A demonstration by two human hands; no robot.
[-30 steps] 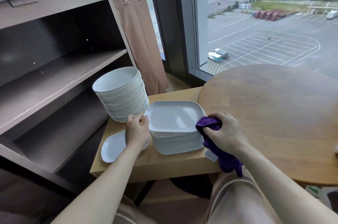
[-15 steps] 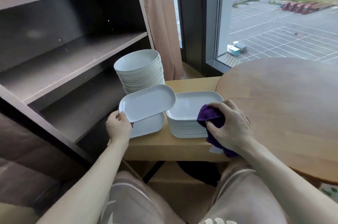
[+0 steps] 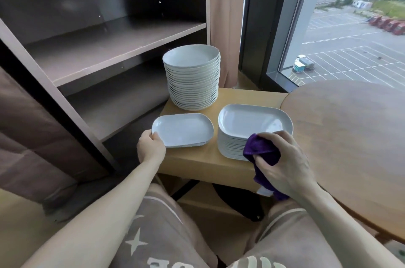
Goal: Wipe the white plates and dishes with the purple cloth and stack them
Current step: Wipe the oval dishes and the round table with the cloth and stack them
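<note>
A white oblong plate (image 3: 183,129) lies on another like it at the left of the low wooden side table (image 3: 208,164). My left hand (image 3: 150,149) pinches its near-left rim. To the right stands a tall stack of oblong white plates (image 3: 252,123). My right hand (image 3: 282,161) grips the purple cloth (image 3: 259,149) against the stack's near right corner, and part of the cloth hangs below my hand. Behind them rises a tall stack of round white dishes (image 3: 192,77).
A dark open shelf unit (image 3: 105,42) stands to the left, right beside the side table. A round wooden table (image 3: 350,136) fills the right. A beige curtain (image 3: 223,22) and a window are behind. My knees are below the side table's front edge.
My left hand has lowered the oblong plate from mid-air onto the plate lying at the table's left. My right hand stays at the tall stack with the cloth.
</note>
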